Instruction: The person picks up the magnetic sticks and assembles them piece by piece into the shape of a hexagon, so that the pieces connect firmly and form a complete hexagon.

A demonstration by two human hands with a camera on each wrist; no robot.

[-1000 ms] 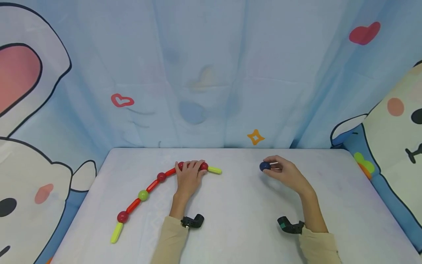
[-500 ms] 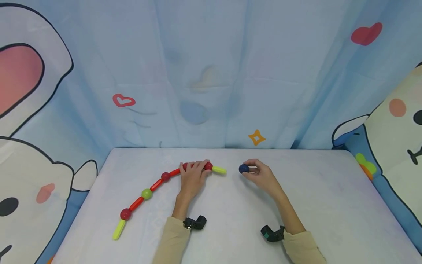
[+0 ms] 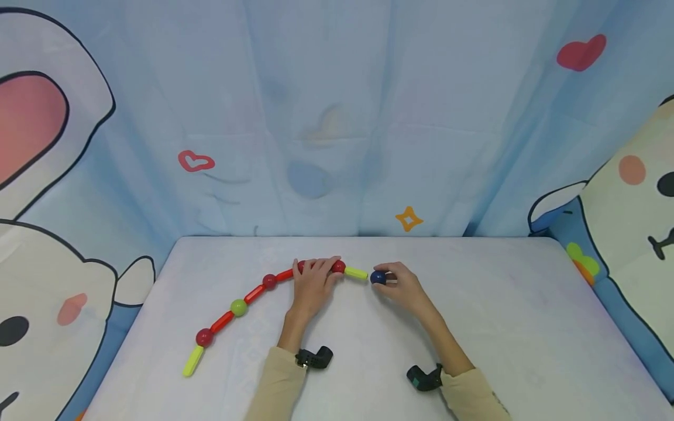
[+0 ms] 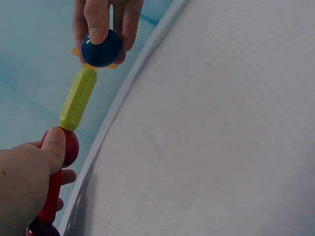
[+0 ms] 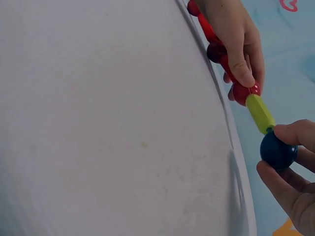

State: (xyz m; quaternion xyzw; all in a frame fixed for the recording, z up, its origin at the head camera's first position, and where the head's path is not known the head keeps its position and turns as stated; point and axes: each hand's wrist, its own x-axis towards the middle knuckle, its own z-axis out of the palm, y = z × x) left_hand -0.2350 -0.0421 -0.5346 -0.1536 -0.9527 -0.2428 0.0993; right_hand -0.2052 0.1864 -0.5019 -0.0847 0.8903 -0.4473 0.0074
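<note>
A curved chain of toy rods and balls lies on the left half of the table, with red rods, red balls and one green ball [image 3: 239,307]. My left hand [image 3: 310,286] grips it near its right end, thumb on a red ball [image 5: 245,93], and hides part of the chain. Beyond that ball a yellow-green rod [image 3: 356,273] points right. The thumb and fingers of my right hand [image 3: 406,287] pinch a dark blue ball [image 3: 377,277] right at the rod's free end. Whether ball and rod touch, I cannot tell.
The white-covered table [image 3: 495,327] reaches back to a light blue printed curtain [image 3: 337,117]. Another yellow-green rod [image 3: 193,361] forms the chain's near left end, joined to a red ball [image 3: 204,337]. Each wrist wears a black camera mount.
My right hand has carried the blue ball leftward across the table to the rod's end. My left hand and the chain have shifted slightly to the right.
</note>
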